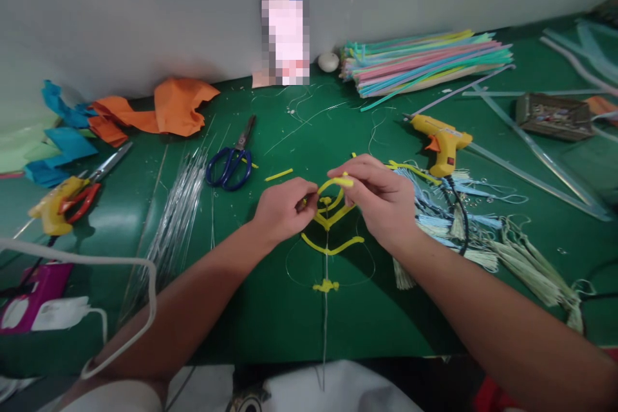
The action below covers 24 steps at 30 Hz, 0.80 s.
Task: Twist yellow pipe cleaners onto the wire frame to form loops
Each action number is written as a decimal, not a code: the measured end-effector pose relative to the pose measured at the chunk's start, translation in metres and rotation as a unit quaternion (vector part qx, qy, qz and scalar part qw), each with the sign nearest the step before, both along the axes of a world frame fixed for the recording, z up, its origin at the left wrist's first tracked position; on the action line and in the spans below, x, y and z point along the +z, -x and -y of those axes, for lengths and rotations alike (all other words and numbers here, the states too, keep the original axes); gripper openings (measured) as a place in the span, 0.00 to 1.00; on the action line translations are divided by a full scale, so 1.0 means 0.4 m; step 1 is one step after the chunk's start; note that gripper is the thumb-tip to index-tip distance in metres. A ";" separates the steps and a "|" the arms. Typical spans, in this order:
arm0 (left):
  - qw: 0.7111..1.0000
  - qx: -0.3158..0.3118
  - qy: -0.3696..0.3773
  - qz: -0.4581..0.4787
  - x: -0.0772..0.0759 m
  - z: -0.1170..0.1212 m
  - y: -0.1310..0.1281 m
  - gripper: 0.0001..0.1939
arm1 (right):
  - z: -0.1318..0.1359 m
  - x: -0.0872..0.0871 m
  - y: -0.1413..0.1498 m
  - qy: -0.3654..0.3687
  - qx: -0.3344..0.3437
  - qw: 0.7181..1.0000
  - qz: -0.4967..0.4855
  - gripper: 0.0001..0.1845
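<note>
Two bare hands, left (286, 209) and right (379, 201), fingers pinched nearly closed, grip the upper part of a curved yellow fuzzy-stem figure on a thin grey wire (327, 246); it lies between them, its lower tiers nearer the wearer above the green bench (280, 328).

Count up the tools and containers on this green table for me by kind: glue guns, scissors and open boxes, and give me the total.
Glue guns: 2 (left glue gun, right glue gun)
Scissors: 2 (red-handled pair, blue-handled pair)
Open boxes: 1 (small box at the right)
Total: 5
</note>
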State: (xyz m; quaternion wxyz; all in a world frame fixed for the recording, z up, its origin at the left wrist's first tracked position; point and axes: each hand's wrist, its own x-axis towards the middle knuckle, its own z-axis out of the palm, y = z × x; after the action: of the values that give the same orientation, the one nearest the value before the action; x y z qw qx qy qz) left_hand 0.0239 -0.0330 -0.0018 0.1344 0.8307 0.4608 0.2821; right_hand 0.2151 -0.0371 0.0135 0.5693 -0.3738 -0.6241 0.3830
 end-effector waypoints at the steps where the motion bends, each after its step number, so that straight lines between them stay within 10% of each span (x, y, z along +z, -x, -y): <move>1: 1.000 -0.006 -0.003 -0.006 0.001 -0.002 0.001 0.08 | 0.000 0.001 0.000 -0.007 -0.002 1.000 0.008 0.07; 11: 0.973 -0.062 -0.213 0.067 0.105 0.041 -0.014 0.22 | 0.005 0.006 -0.001 0.012 0.011 1.000 0.010 0.05; 18: 0.951 -0.085 -0.093 0.283 0.052 0.046 -0.020 0.29 | 0.004 0.004 0.005 0.076 0.000 0.997 -0.019 0.06; 24: 0.974 -0.010 -0.020 0.226 0.032 0.034 -0.020 0.30 | 0.004 0.003 0.018 0.139 0.032 0.984 -0.110 0.14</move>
State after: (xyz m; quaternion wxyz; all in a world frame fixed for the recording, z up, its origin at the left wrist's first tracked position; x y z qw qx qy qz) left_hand 0.0318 -0.0465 0.0110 0.2212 0.7524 0.4048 0.4702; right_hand 0.2079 -0.0387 0.0146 0.5642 -0.3853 -0.5099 0.5227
